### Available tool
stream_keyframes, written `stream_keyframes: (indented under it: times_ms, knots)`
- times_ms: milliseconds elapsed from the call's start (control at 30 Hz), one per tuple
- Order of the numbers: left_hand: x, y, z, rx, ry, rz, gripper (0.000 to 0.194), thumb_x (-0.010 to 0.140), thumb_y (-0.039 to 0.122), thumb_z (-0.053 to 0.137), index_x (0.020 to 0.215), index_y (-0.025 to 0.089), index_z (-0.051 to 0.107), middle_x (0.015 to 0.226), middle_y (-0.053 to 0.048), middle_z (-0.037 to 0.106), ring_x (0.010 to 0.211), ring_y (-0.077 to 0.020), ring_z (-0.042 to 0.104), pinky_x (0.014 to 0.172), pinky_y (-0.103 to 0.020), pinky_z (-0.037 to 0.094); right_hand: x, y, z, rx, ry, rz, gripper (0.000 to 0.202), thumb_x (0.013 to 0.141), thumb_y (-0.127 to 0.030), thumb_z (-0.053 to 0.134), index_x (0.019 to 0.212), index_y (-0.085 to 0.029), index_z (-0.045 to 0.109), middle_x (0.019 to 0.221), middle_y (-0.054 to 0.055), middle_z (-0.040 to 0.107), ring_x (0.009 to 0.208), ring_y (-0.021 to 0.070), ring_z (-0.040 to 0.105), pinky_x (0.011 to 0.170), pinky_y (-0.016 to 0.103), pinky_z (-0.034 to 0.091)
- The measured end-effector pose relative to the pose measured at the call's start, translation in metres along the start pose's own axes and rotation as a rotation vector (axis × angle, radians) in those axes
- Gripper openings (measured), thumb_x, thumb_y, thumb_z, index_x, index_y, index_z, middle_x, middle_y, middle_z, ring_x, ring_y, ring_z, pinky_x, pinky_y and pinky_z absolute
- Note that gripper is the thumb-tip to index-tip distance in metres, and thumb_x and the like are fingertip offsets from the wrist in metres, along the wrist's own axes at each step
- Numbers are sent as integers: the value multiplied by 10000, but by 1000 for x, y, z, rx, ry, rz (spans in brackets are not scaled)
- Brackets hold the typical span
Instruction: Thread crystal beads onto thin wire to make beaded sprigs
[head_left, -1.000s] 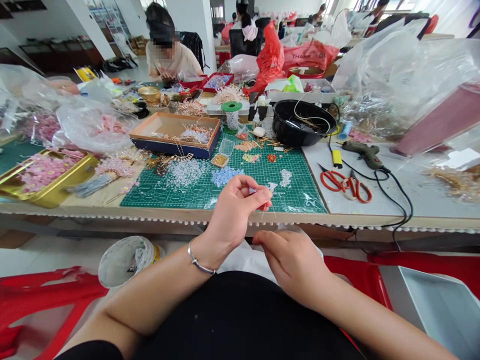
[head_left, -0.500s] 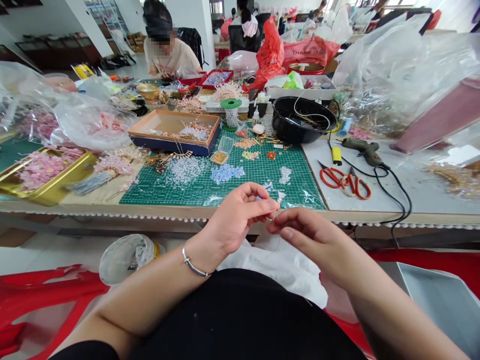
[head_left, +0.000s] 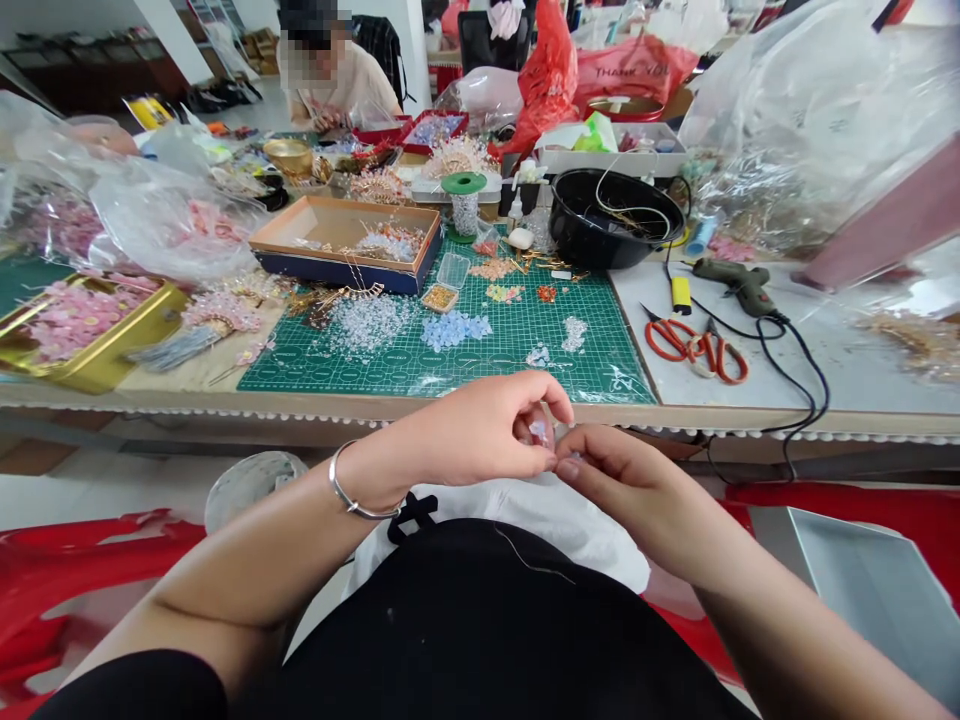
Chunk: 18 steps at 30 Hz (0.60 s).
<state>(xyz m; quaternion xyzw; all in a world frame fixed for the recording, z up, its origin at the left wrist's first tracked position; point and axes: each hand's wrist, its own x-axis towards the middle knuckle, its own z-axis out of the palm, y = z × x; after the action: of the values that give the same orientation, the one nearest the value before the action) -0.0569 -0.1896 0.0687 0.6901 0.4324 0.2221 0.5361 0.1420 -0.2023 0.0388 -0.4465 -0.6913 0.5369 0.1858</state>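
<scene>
My left hand [head_left: 495,425] is closed over a small pale lilac flower piece [head_left: 538,430], seen inside its curled fingers. Its thumb meets the fingertips of my right hand [head_left: 622,468], which is closed in a pinch. A thin wire [head_left: 529,565] trails over the black top below the hands; its upper end is hidden at the fingers. Beyond them, the green cutting mat [head_left: 337,375] carries blue flower pieces [head_left: 456,330], clear beads [head_left: 367,325], a small white bead pile [head_left: 575,335] and a few pale pieces [head_left: 538,355].
Orange-handled scissors [head_left: 694,350], a yellow lighter [head_left: 680,295] and a glue gun [head_left: 739,285] with a cable lie right. A black bowl [head_left: 577,230], wire spool [head_left: 463,210], shallow box [head_left: 337,265] and gold tin [head_left: 127,350] stand around the mat. A person [head_left: 337,80] sits opposite.
Both hands have come slightly lower and nearer my body. My left hand has turned back-up, with its fingers curled over the flower piece. The wire's tail now shows over the black top.
</scene>
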Motion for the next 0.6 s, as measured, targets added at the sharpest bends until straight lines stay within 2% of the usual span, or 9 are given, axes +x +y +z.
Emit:
stream_keyframes:
  times_ms: [100, 167, 267, 333, 400, 467, 600]
  knots:
    - [1, -4, 2, -188, 22, -29, 431, 713, 188, 694, 1102, 208, 509, 1020, -53, 604, 815, -132, 581, 647, -242, 457, -2, 7, 3, 30, 149, -15, 194, 894, -391, 510, 866, -218, 594, 715, -7, 521, 640, 134, 430, 557, 246, 337]
    - [1, -9, 4, -328, -19, -107, 381, 751, 216, 672, 1089, 193, 497, 1059, -80, 603, 852, -148, 605, 556, -200, 431, -3, 11, 4, 42, 225, 5, 210, 882, -415, 531, 874, -218, 604, 651, -22, 475, 573, 120, 378, 504, 239, 292]
    - [0, -14, 7, -459, -135, -196, 236, 808, 245, 624, 1008, 168, 526, 975, -81, 628, 826, -166, 646, 429, -158, 325, -5, 14, 4, 21, 267, 24, 227, 879, -426, 538, 833, -217, 615, 613, -32, 429, 537, 109, 325, 480, 240, 256]
    - [0, -16, 10, -553, -167, -203, 173, 821, 240, 612, 958, 153, 553, 912, -68, 631, 791, -164, 661, 446, -161, 355, -6, 16, 4, 36, 278, 24, 236, 878, -427, 542, 798, -216, 610, 593, -37, 408, 530, 105, 314, 475, 239, 252]
    - [0, -18, 14, -663, -159, -200, 144, 819, 215, 614, 940, 147, 572, 864, -46, 625, 760, -149, 659, 549, -197, 446, -7, 18, 6, 111, 302, 24, 228, 874, -429, 553, 801, -218, 603, 575, -44, 394, 519, 100, 308, 465, 236, 247]
    - [1, -20, 18, -765, -133, -200, 144, 806, 180, 622, 941, 151, 581, 822, -23, 618, 708, -115, 637, 655, -245, 484, -7, 21, 8, 230, 330, 23, 203, 865, -422, 573, 830, -224, 599, 570, -49, 397, 512, 95, 308, 455, 231, 241]
    - [5, -22, 25, -814, -55, -209, 101, 797, 171, 614, 893, 150, 590, 743, 3, 602, 558, -45, 522, 590, -199, 416, -8, 25, 14, 447, 364, 16, 172, 852, -395, 606, 855, -225, 585, 596, -48, 437, 516, 85, 317, 457, 229, 234]
